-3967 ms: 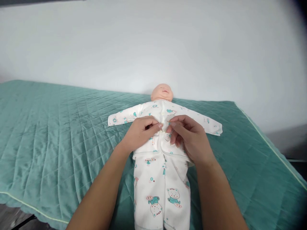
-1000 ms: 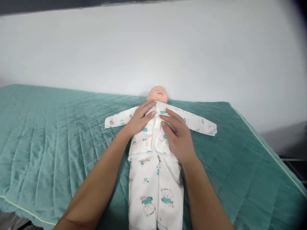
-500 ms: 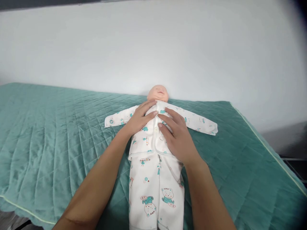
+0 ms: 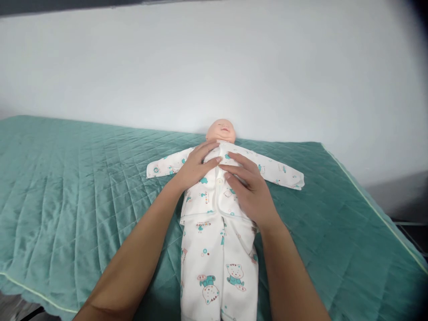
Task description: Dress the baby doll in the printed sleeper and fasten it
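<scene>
A baby doll [image 4: 220,130] lies on its back, dressed in a white printed baby jacket [image 4: 197,207] and matching pants [image 4: 202,263]. Over the jacket's chest, on the left side, my left hand [image 4: 197,164] rests with fingers stretched and apart, its thumb at the front edge. My right hand [image 4: 252,187] lies on the other side of the chest, fingers spread, thumb and index finger close to that same edge. Just below the fingertips a button [image 4: 219,181] shows on the jacket front. Whether any cloth is pinched between the fingertips is hard to see.
A green quilted cover [image 4: 83,191] spreads under the doll, its pale-piped edge [image 4: 371,205] running down the right. Behind the doll's head rises a white wall [image 4: 214,67]. Both jacket sleeves stretch outward to the sides.
My right hand's fingers have shifted slightly, with the index finger a bit lower near the jacket's front edge. My left hand stays almost where it was.
</scene>
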`<state>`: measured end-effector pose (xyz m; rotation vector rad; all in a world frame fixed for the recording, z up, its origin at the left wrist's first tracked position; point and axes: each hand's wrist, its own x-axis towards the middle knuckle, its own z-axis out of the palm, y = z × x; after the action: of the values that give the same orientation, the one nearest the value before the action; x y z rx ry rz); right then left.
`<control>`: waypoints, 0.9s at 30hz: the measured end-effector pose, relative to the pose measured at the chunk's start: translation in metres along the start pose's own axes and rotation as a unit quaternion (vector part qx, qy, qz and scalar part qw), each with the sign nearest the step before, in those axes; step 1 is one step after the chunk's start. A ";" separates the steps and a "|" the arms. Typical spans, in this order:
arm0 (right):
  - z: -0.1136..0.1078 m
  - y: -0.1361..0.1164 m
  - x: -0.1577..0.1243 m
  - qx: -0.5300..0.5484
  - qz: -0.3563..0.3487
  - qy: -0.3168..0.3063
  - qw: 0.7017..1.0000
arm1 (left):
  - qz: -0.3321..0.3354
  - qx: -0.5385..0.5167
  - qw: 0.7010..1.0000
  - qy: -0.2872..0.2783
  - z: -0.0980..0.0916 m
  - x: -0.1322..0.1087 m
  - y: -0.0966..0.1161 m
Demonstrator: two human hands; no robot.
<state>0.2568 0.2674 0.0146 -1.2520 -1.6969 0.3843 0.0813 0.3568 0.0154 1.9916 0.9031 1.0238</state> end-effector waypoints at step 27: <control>-0.008 -0.006 -0.015 -0.035 -0.055 -0.097 0.993 | -0.043 0.006 0.990 0.134 0.001 -0.122 0.003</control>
<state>0.2600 0.2494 0.0152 -1.1968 -1.9489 0.3938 0.0293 0.2549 -0.0271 1.8335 1.1302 1.2594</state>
